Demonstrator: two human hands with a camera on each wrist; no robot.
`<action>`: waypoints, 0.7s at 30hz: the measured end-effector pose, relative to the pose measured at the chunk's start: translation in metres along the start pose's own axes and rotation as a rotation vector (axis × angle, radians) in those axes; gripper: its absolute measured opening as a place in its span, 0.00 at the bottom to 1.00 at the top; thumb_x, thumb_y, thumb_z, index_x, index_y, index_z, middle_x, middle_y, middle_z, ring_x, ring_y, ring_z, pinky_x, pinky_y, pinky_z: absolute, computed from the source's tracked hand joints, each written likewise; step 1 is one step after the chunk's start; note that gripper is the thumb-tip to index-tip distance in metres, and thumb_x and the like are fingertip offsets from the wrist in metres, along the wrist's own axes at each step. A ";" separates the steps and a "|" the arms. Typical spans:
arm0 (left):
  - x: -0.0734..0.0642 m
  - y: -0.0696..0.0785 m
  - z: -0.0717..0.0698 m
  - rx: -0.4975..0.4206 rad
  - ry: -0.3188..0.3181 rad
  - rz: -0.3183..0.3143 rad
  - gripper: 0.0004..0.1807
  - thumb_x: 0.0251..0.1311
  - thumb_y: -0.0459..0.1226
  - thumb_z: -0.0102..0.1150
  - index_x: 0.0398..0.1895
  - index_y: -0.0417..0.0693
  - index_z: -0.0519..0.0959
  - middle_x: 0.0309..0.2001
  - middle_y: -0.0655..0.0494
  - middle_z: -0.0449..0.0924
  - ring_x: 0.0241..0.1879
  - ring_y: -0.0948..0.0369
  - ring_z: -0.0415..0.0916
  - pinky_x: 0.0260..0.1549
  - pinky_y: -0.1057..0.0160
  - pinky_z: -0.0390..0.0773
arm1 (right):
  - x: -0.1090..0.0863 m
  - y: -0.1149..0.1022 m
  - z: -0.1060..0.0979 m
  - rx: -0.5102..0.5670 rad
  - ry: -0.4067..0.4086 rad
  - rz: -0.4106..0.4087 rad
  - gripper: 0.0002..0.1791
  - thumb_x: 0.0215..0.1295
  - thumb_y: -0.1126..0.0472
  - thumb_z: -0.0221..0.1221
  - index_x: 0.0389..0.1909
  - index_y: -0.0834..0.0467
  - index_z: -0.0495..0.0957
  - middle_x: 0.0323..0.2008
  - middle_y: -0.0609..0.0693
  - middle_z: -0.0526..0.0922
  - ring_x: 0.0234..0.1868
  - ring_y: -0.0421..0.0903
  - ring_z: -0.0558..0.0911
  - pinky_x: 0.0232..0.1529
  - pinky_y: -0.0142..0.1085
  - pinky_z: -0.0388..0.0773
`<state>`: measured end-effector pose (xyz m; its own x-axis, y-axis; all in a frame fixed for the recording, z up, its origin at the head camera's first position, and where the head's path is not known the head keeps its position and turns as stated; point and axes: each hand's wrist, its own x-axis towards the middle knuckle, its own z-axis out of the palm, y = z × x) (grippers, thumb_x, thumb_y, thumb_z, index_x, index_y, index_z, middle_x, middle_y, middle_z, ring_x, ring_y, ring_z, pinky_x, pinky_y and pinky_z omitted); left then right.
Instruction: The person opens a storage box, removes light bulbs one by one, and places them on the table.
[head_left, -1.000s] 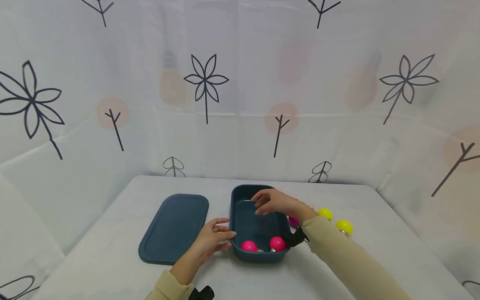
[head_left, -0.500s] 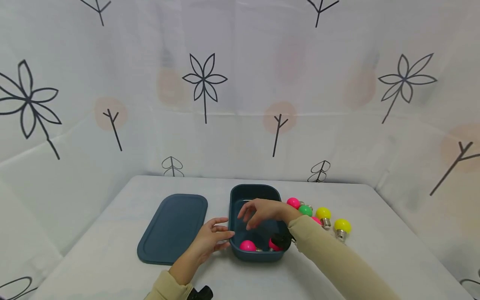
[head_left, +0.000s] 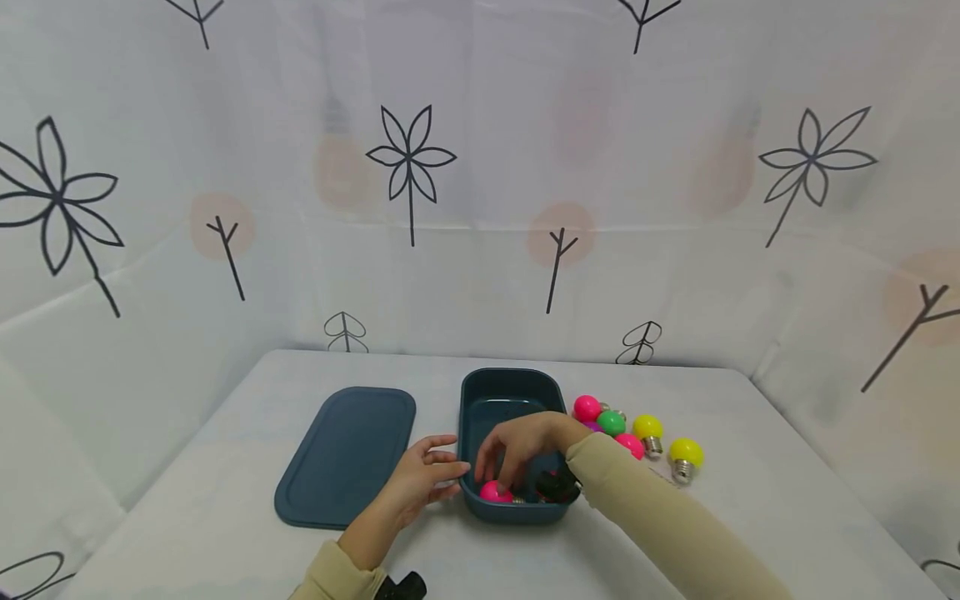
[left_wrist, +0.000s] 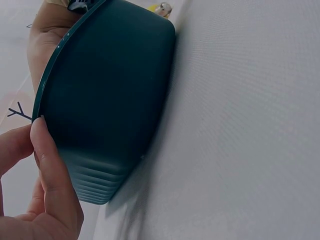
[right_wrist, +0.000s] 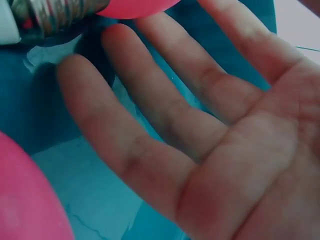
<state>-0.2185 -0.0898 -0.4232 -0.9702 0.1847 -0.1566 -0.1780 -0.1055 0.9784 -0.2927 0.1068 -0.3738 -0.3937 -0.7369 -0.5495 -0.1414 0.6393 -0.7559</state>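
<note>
A dark blue-green box (head_left: 517, 513) sits mid-table with pink light bulbs in its near end. My right hand (head_left: 521, 442) reaches down into it, fingers bent loosely over one pink bulb (head_left: 492, 492). In the right wrist view the right hand (right_wrist: 200, 125) has its fingertips beside that bulb's metal screw base (right_wrist: 60, 15), not closed round it. Another pink bulb (right_wrist: 25, 195) lies nearer the wrist; in the head view the wrist camera mostly covers it. My left hand (head_left: 423, 477) touches the box's left rim with its fingertips, as the left wrist view also shows.
A flat dark lid (head_left: 347, 458) lies left of the box. Right of it are several loose bulbs, among them a green bulb (head_left: 611, 422), a yellow bulb (head_left: 686, 452) and a pink bulb (head_left: 630, 446). A patterned cloth (head_left: 480, 283) hangs behind the table.
My right hand has moved from the box's far part toward its near end, down to the pink bulb. The left hand stays at the rim.
</note>
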 end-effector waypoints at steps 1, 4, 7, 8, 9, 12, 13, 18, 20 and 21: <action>0.000 0.000 0.000 -0.001 -0.001 0.000 0.31 0.54 0.31 0.64 0.61 0.36 0.64 0.38 0.51 0.72 0.31 0.61 0.75 0.30 0.63 0.81 | 0.000 0.000 0.000 -0.001 -0.021 0.009 0.15 0.55 0.72 0.61 0.45 0.59 0.79 0.40 0.52 0.78 0.35 0.45 0.79 0.40 0.40 0.81; 0.000 0.000 0.000 -0.002 -0.001 -0.001 0.32 0.54 0.31 0.65 0.61 0.36 0.64 0.38 0.51 0.72 0.30 0.62 0.75 0.30 0.63 0.81 | 0.001 -0.002 0.001 -0.005 -0.067 0.027 0.16 0.55 0.74 0.61 0.45 0.59 0.79 0.40 0.52 0.77 0.34 0.44 0.79 0.39 0.40 0.81; 0.000 0.000 0.000 0.003 0.000 -0.001 0.32 0.54 0.31 0.65 0.61 0.36 0.64 0.38 0.50 0.72 0.29 0.61 0.75 0.30 0.63 0.81 | 0.000 -0.003 0.001 -0.013 -0.084 0.021 0.16 0.54 0.74 0.61 0.44 0.59 0.79 0.40 0.52 0.77 0.34 0.44 0.79 0.39 0.40 0.81; 0.000 0.000 0.000 0.007 0.002 0.000 0.32 0.54 0.31 0.65 0.61 0.36 0.64 0.38 0.50 0.72 0.29 0.61 0.75 0.30 0.63 0.82 | 0.000 -0.004 0.001 -0.014 -0.084 0.016 0.16 0.54 0.74 0.61 0.44 0.59 0.79 0.39 0.51 0.77 0.34 0.44 0.79 0.39 0.40 0.81; 0.000 0.000 0.000 0.009 0.002 0.000 0.32 0.53 0.32 0.65 0.61 0.36 0.64 0.38 0.50 0.72 0.29 0.61 0.75 0.31 0.63 0.82 | -0.001 -0.004 0.001 -0.015 -0.083 0.008 0.16 0.54 0.74 0.61 0.44 0.59 0.79 0.39 0.51 0.77 0.34 0.44 0.79 0.39 0.40 0.81; -0.001 0.000 0.000 0.015 0.005 0.002 0.32 0.54 0.32 0.65 0.61 0.36 0.64 0.39 0.50 0.72 0.30 0.61 0.75 0.31 0.62 0.82 | -0.004 -0.005 0.001 -0.021 -0.074 -0.018 0.16 0.54 0.74 0.62 0.44 0.59 0.78 0.40 0.52 0.77 0.36 0.44 0.79 0.39 0.39 0.81; -0.001 0.000 0.000 0.015 0.004 0.002 0.32 0.53 0.32 0.65 0.61 0.36 0.64 0.39 0.50 0.72 0.30 0.61 0.75 0.31 0.62 0.82 | -0.005 -0.005 0.001 -0.024 -0.065 -0.029 0.16 0.54 0.73 0.62 0.44 0.59 0.78 0.40 0.52 0.77 0.37 0.45 0.79 0.39 0.39 0.81; -0.001 0.000 0.001 0.001 0.001 -0.003 0.33 0.53 0.32 0.66 0.61 0.36 0.64 0.38 0.50 0.71 0.30 0.61 0.75 0.31 0.62 0.82 | -0.016 -0.005 0.003 -0.023 0.054 -0.085 0.15 0.52 0.72 0.63 0.42 0.58 0.79 0.39 0.52 0.77 0.38 0.47 0.79 0.38 0.40 0.81; -0.001 0.001 0.001 -0.007 0.003 -0.005 0.32 0.52 0.31 0.66 0.61 0.36 0.64 0.38 0.50 0.71 0.30 0.62 0.75 0.31 0.62 0.82 | -0.021 -0.004 0.005 -0.011 0.117 -0.107 0.14 0.53 0.70 0.64 0.41 0.57 0.79 0.39 0.52 0.78 0.37 0.48 0.79 0.37 0.40 0.81; -0.001 0.001 0.001 -0.011 0.004 -0.004 0.33 0.52 0.31 0.66 0.61 0.36 0.64 0.38 0.50 0.71 0.30 0.62 0.76 0.31 0.62 0.82 | -0.024 -0.004 0.006 -0.005 0.149 -0.120 0.13 0.53 0.69 0.64 0.41 0.57 0.79 0.39 0.53 0.78 0.36 0.49 0.80 0.37 0.41 0.81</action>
<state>-0.2173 -0.0894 -0.4224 -0.9701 0.1809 -0.1615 -0.1840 -0.1150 0.9762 -0.2769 0.1203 -0.3600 -0.5040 -0.7674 -0.3963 -0.1999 0.5500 -0.8109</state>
